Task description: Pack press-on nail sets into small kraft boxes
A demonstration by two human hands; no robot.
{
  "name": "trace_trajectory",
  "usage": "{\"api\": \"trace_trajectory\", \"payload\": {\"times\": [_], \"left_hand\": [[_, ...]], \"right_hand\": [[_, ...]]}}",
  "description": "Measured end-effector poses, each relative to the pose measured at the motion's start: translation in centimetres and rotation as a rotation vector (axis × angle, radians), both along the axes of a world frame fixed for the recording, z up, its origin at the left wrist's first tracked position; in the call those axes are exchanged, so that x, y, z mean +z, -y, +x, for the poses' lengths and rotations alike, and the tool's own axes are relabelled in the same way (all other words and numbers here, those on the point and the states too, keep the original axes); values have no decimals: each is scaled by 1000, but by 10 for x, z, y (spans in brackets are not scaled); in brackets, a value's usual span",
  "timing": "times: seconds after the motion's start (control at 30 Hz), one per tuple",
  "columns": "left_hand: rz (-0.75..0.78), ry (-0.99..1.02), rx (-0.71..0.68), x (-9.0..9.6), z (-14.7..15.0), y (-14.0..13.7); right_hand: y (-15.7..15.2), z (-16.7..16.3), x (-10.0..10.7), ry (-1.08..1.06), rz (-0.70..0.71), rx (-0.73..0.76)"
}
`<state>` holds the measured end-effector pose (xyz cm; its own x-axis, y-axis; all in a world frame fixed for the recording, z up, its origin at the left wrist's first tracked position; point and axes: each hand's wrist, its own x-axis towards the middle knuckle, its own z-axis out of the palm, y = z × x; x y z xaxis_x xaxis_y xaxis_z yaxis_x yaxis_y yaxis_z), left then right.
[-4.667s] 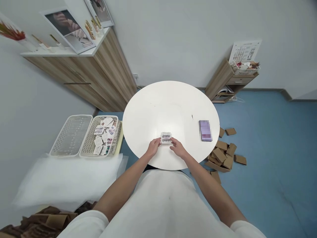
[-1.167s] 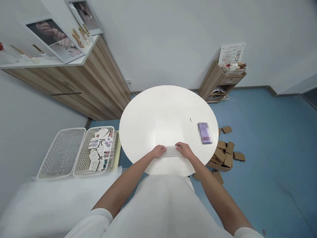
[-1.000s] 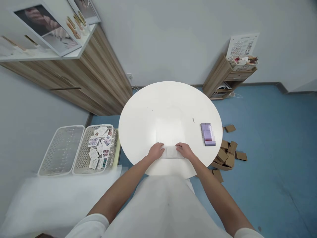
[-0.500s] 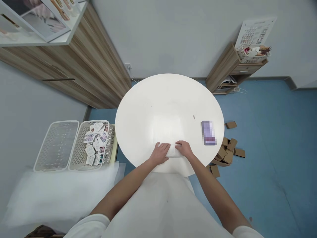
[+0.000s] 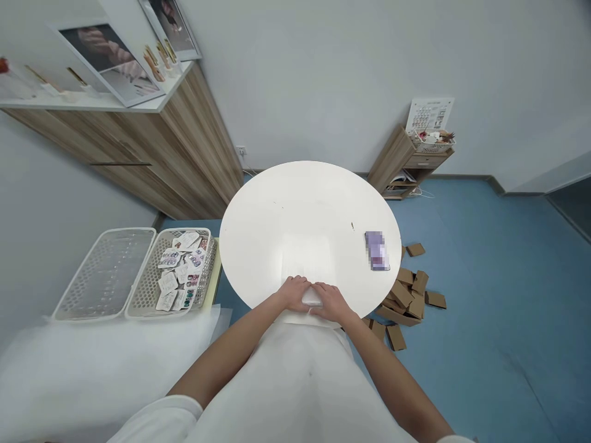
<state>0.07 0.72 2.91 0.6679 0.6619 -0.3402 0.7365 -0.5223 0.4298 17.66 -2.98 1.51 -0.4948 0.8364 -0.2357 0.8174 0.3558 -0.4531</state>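
My left hand (image 5: 293, 293) and my right hand (image 5: 329, 302) lie close together at the near edge of the round white table (image 5: 277, 209). Both rest on a small white wrapped packet (image 5: 311, 298), a fold of thin white foam sheet. The rest of that foam sheet (image 5: 302, 261) lies flat on the table just beyond my fingers. What is inside the fold is hidden. A purple rectangular item (image 5: 377, 250) lies on the table to the right, out of touch of my hands.
Two white mesh baskets stand at the left: one bare (image 5: 99, 274), one (image 5: 205, 271) holding several small nail-set packs. A stack of white foam sheets (image 5: 92, 363) lies below them. Flat brown cardboard boxes (image 5: 406, 292) litter the blue floor right of the table. Wooden cabinets stand along the wall.
A clear nail-set case was held earlier; now it is out of sight under the foam sheet. My hands have drawn together and nearer to me, folding the sheet into a smaller packet.
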Motion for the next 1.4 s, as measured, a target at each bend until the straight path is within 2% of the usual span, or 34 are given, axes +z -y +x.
{"api": "trace_trajectory", "payload": {"times": [0.23, 0.5, 0.77, 1.0, 1.13, 1.3, 1.4], "left_hand": [[-50, -3, -44, 2, -6, 4], [-117, 11, 24, 1, -13, -9], [-234, 238, 282, -10, -41, -21], [-377, 402, 641, -26, -49, -23], [-377, 374, 827, -36, -49, -22], [-392, 318, 904, -43, -49, -22], [-396, 290, 940, -43, -49, -22]], "right_hand": [[2, -5, -12, 66, -22, -49], [-19, -3, -5, 23, -24, -94], [-44, 7, -2, -94, -226, -111], [-61, 16, -4, -245, -376, -322], [-68, 20, -8, -304, -422, -449], [-72, 23, -17, -337, -437, -656], [-72, 23, -20, -332, -439, -700]]}}
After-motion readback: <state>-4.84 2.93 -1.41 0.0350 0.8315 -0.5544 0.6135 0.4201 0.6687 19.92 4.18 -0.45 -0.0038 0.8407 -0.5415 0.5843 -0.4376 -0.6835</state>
